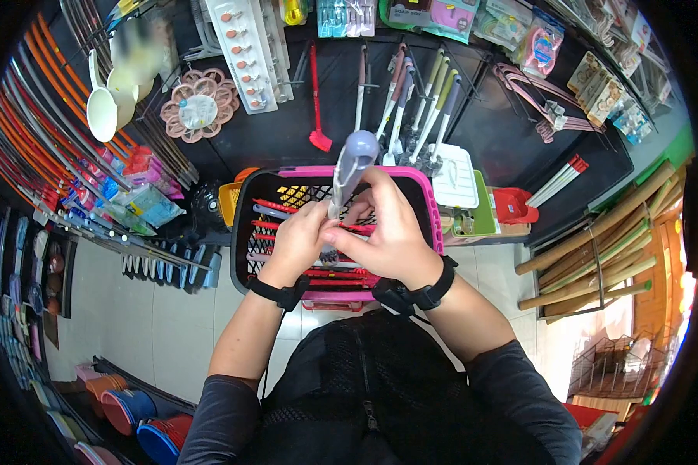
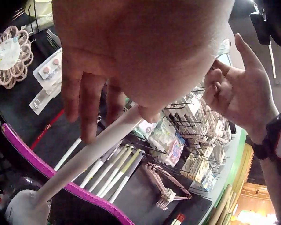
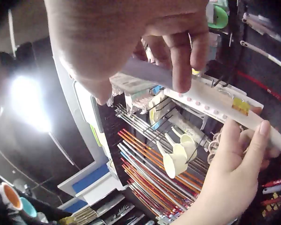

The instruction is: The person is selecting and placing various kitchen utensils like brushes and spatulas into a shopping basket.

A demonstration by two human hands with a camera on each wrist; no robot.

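My left hand (image 1: 291,240) grips the white shaft of a long-handled brush (image 2: 91,152) above the basket. Its lavender grip (image 1: 358,151), with a hole near the end, points up and away from me. A yellow label (image 3: 240,106) is on the shaft, and the rounded white lower end (image 2: 28,208) has clear plastic around it. My right hand (image 1: 395,232) is beside the left, thumb toward the shaft. In the right wrist view its loosely bent fingers overlap the lavender grip, with thumb and fingers well apart.
A black basket with a pink rim (image 1: 434,209) holds several red-handled brushes. Similar brushes (image 1: 434,101) hang on the dark display behind it. Orange and grey poles (image 1: 46,132) and ladles (image 1: 105,112) hang left, wooden poles (image 1: 597,256) stand right, and buckets (image 1: 128,407) are lower left.
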